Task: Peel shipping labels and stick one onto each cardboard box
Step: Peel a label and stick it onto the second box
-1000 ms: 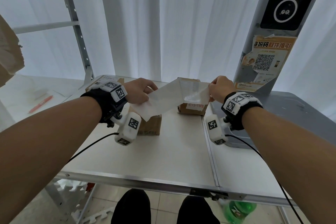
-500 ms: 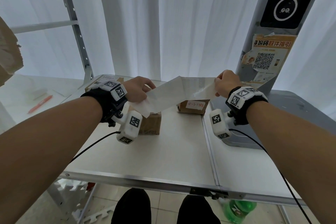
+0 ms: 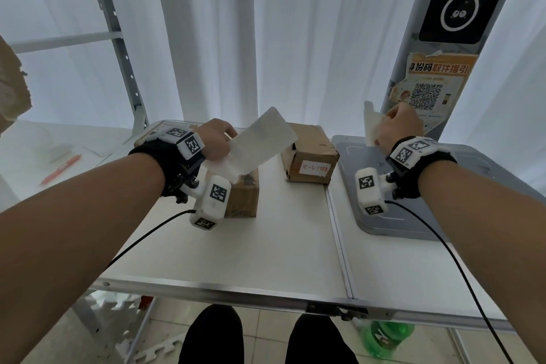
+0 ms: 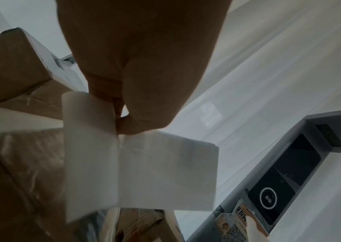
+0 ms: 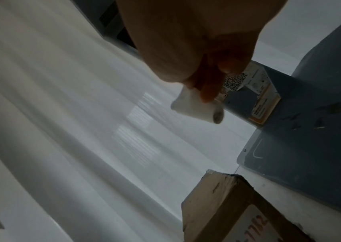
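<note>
My left hand (image 3: 224, 142) pinches one end of a long white label sheet (image 3: 257, 146), which hangs tilted over a brown cardboard box (image 3: 243, 198). In the left wrist view, thumb and fingers (image 4: 124, 126) clamp the folded label sheet (image 4: 144, 170). My right hand (image 3: 382, 125) is raised at the right and pinches a smaller white strip (image 3: 370, 124); the right wrist view shows this white strip (image 5: 194, 106) crumpled under the fingertips. I cannot tell which piece is backing. A second box (image 3: 310, 151) at centre carries a small handwritten sticker (image 3: 314, 169). A third box (image 3: 161, 130) behind my left wrist has a printed label on top.
A grey kiosk base (image 3: 399, 216) sits on the table's right half, its column bearing a QR poster (image 3: 428, 91). A metal rack (image 3: 118, 38) stands at the left, with an orange pen (image 3: 59, 170) beside it. The table's front edge (image 3: 236, 295) is near; a green bottle (image 3: 384, 337) lies below.
The sheet stretched between both hands has come apart. My right hand rose up and to the right with the small strip, while my left hand keeps the long sheet.
</note>
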